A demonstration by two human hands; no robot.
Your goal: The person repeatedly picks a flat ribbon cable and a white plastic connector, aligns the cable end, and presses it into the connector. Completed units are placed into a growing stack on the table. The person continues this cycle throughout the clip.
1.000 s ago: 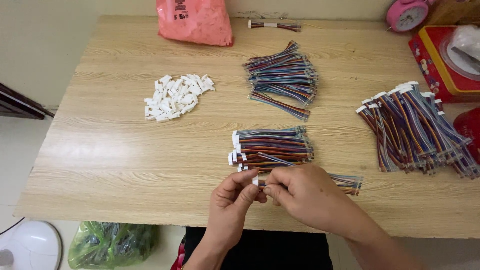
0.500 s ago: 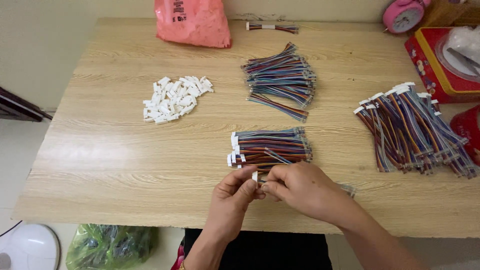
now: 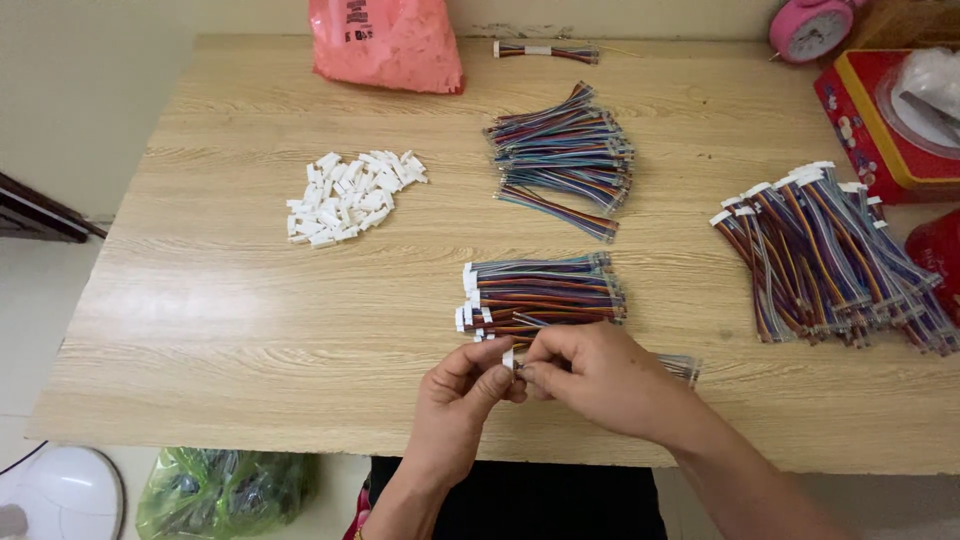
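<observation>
Wooden table, light grain, filling most of the view and serving as landmark for all else. On its far right edge, a red box with a clear-wrapped bundle on top; just beyond the table's far right corner, a pink alarm clock. At the far edge, left of centre, a pink plastic bag. Toward the right side of the table, a large fanned heap of multicoloured wire harnesses with white ends. At the table's far centre, a second pile of coloured wires; behind it, near the far edge, a single small wire bundle. At the table's centre, near the front, a neat stack of connector-tipped wires. Left of centre, a loose heap of white plastic connectors. Below the table's front edge, a green bag on the floor.

Over the table's front edge, left hand pinched narrow, thumb and fingers closed on a small white connector. Right hand curled tight around a held wire harness, fingertips meeting the left at the connector, wire tail poking out past the wrist.
</observation>
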